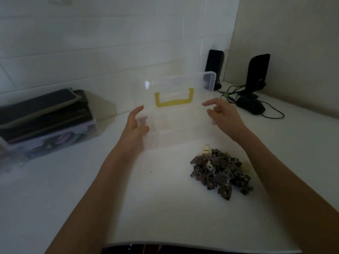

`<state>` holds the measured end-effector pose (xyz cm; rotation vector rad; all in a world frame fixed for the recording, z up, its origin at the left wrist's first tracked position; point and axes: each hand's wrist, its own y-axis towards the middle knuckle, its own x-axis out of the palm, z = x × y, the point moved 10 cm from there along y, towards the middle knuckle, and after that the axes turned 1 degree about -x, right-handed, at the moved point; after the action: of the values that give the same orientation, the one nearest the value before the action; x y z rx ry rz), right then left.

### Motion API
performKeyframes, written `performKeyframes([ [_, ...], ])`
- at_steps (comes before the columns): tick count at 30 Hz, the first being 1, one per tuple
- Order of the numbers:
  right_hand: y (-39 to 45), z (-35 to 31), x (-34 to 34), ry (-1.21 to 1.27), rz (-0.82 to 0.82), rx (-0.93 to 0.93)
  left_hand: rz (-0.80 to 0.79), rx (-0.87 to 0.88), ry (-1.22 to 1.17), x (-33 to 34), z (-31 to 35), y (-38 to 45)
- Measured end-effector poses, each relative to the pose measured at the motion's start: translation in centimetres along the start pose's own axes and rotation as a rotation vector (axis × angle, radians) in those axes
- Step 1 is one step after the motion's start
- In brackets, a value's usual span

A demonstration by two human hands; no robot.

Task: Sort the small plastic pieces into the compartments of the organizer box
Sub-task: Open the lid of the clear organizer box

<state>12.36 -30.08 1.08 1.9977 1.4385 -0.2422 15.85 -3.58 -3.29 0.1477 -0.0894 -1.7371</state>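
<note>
A clear plastic organizer box (176, 123) stands on the white table, its lid (176, 83) tilted up and back, with a yellow handle (174, 99) on the lid. My left hand (135, 125) is at the box's left side, fingers spread and touching its wall. My right hand (222, 114) hovers at the box's right side, fingers loosely curled, holding nothing. A heap of small dark brown plastic pieces (222, 173), with a few pale ones mixed in, lies on the table in front of the box, to the right.
A stack of dark cases on a clear storage box (45, 121) sits at the left. Two black speakers (256, 74), a black mouse (250, 106) and cables lie at the back right. A tiled wall is behind. The table's front edge (183, 243) is near me.
</note>
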Motion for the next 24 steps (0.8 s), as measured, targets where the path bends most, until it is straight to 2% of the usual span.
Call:
performKeyframes([
  [3, -1.1, 0.4, -1.4, 0.116, 0.128, 0.013, 0.038, -0.023, -0.031, -0.4, -0.7, -0.3],
  [6, -1.9, -1.1, -3.7, 0.057, 0.161, -0.045, 0.071, -0.018, -0.035, -0.6, -1.0, -0.1],
  [7, -2.1, -1.8, -3.9, 0.040, 0.093, -0.063, 0.080, -0.014, -0.026, -0.7, -0.9, 0.0],
  [9, -2.9, -3.0, -2.6, -0.017, -0.184, -0.084, 0.093, 0.010, 0.009, -0.7, -0.6, 0.0],
  [11, -4.1, -2.8, -0.4, -0.180, -0.441, -0.068, 0.093, 0.044, 0.062, -0.5, 0.0, 0.0],
  [12, -4.5, -2.3, 0.5, -0.252, -0.509, -0.057, 0.087, 0.068, 0.093, -0.4, 0.4, -0.1],
  [18, -5.2, -1.0, 3.3, -0.365, -0.635, -0.007, 0.039, 0.232, 0.234, 0.3, 2.0, -0.6],
  [24, -5.4, -1.7, 4.0, -0.291, -0.660, -0.050, 0.058, 0.316, 0.305, 0.5, 2.8, -0.6],
])
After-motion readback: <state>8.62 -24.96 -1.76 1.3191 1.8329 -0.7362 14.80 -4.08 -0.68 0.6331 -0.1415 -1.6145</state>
